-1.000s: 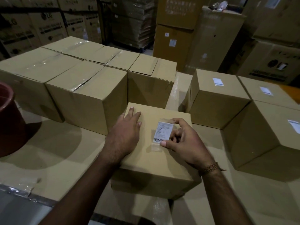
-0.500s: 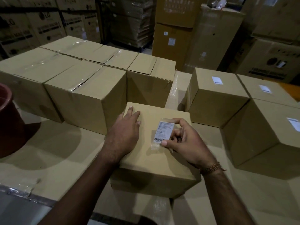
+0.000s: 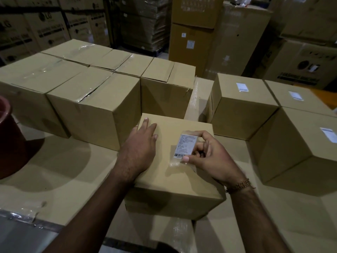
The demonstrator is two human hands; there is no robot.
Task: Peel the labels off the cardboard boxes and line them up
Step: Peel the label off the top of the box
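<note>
A person stands over a cardboard box (image 3: pixel 175 172) at the centre of the view. The left hand (image 3: pixel 140 152) lies flat on its top, fingers straight, steadying it. The right hand (image 3: pixel 209 157) pinches a white label (image 3: pixel 186 146) between thumb and curled fingers, part-lifted. Peeling seems underway; next comes a slow, even pull. Three labelled boxes (image 3: pixel 242 106) wait at two o'clock.

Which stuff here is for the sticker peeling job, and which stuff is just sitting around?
For the job: the box under both hands; its label, pinched by the right hand; the left hand pressing flat; three labelled boxes at right.

Just around: red bucket; big stacked cartons behind.
</note>
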